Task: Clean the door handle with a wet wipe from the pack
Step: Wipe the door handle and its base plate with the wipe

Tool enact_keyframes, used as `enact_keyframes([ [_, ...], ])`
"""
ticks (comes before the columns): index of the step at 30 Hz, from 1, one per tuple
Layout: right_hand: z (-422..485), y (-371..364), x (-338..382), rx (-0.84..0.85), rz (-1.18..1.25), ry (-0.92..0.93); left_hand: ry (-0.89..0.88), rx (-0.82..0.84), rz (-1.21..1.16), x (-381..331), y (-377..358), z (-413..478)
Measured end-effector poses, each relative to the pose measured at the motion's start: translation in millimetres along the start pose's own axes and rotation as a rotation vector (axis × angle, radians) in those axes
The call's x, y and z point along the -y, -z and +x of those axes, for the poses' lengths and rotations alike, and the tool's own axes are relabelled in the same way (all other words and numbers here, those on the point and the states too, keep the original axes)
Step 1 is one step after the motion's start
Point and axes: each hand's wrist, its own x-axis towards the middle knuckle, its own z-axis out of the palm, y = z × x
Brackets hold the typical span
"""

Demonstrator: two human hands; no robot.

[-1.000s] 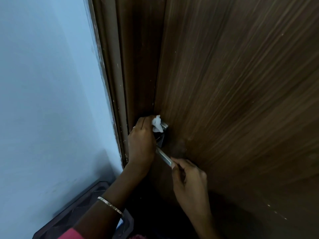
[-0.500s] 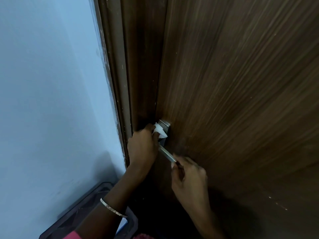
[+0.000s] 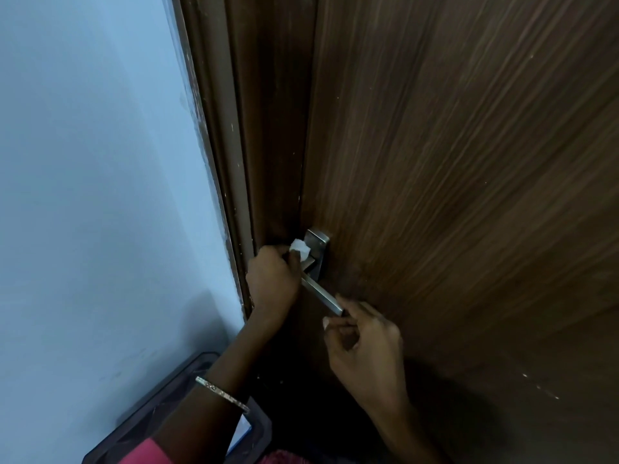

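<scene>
A silver lever door handle (image 3: 322, 295) with a rectangular backplate sits on the dark brown wooden door (image 3: 469, 195). My left hand (image 3: 273, 283) is closed on a crumpled white wet wipe (image 3: 299, 249) and presses it against the handle near the backplate. My right hand (image 3: 365, 343) pinches the free end of the lever with thumb and fingertips. The wipe pack is not in view.
The door frame (image 3: 234, 162) runs along the left of the door, beside a pale blue wall (image 3: 100, 195). A dark plastic chair or bin (image 3: 160, 413) stands low at the left, under my left forearm, which wears a bangle.
My left hand with the wipe slid slightly down and left off the top of the backplate, uncovering it. My right hand stays at the lever's end.
</scene>
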Motion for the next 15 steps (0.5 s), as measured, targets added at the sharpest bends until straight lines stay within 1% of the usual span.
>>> enact_keyframes([
  [2, 0, 0, 0, 0.003, 0.000, -0.003, 0.052, 0.023, -0.092, 2, -1, 3],
  [6, 0, -1, -1, 0.009, -0.005, -0.017, 0.172, 0.013, -0.234, 5, -5, -3],
  [9, 1, -2, -1, 0.007, 0.001, -0.035, 0.295, 0.018, -0.404, 9, -5, -4],
  [15, 2, 2, -6, 0.026, 0.082, -0.099, 0.406, 0.040, -0.539, 16, 0, -12],
])
